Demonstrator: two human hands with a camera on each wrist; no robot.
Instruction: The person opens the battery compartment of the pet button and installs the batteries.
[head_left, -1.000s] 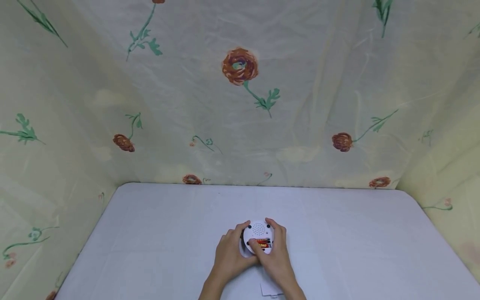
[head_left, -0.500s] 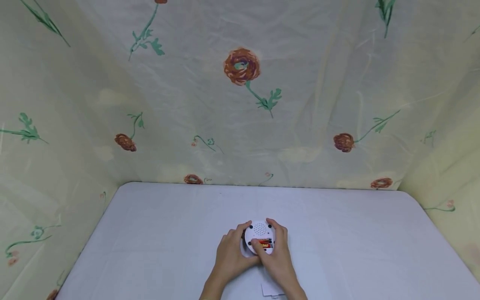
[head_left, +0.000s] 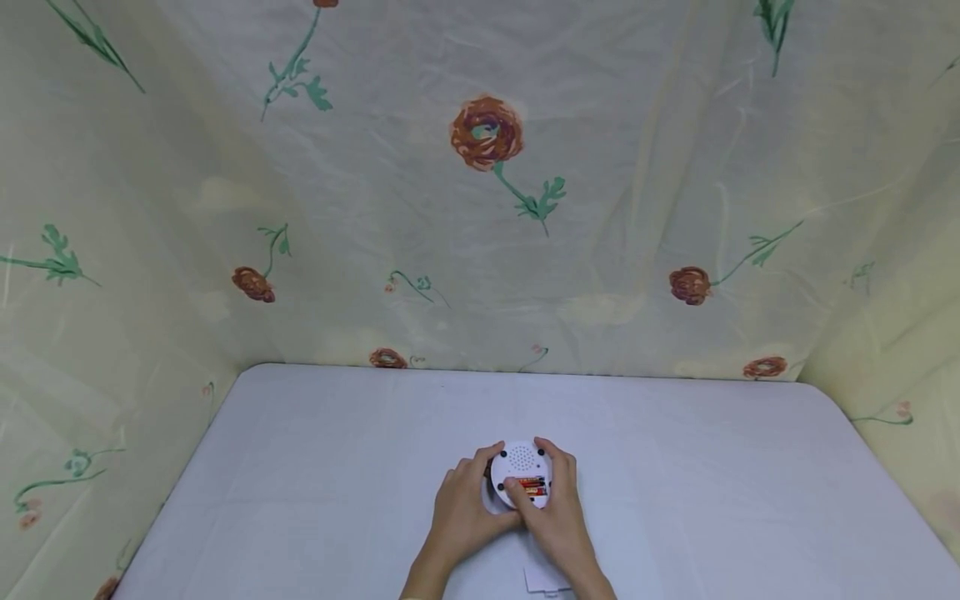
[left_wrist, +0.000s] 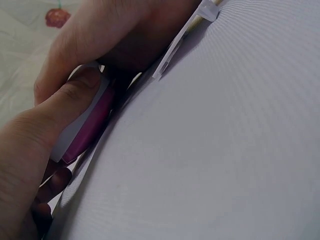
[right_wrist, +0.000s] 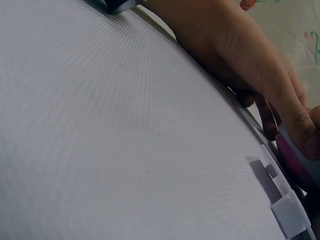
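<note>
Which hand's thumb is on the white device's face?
The right hand: its thumb is on the device's face, by the batteries; the left hand has its thumb at the near edge.

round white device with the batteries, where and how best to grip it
The round white device is probably best held round its thick side, from left and right at once, much as the left hand and right hand have it. The face with the batteries points to the head camera, so a side grip should leave them reachable.
</note>
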